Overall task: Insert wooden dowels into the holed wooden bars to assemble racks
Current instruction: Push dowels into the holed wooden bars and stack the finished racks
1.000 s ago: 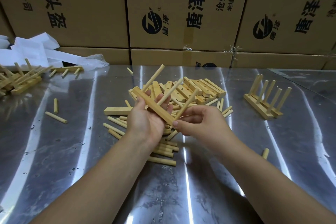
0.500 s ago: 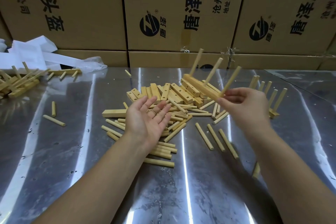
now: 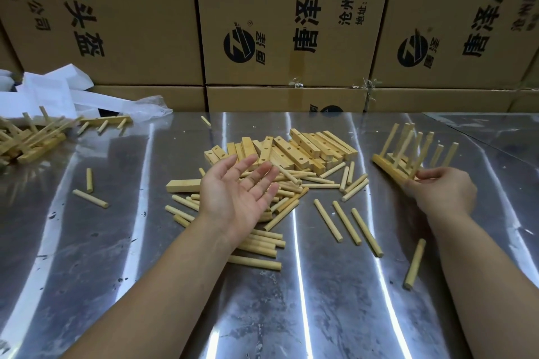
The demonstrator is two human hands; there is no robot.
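Right fingers (image 3: 427,175) pinching rack (image 3: 389,168), left hand (image 3: 236,198) palm-up

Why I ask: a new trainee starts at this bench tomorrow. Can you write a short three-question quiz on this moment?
1. True or false: the left hand holds a dowel.
2. What does the right hand grip? A a loose dowel; B a rack, at the end of its bar; C a box flap.
3. What stands behind the metal table?
Key: 1 false, its palm is open and empty; 2 B; 3 stacked cardboard boxes.
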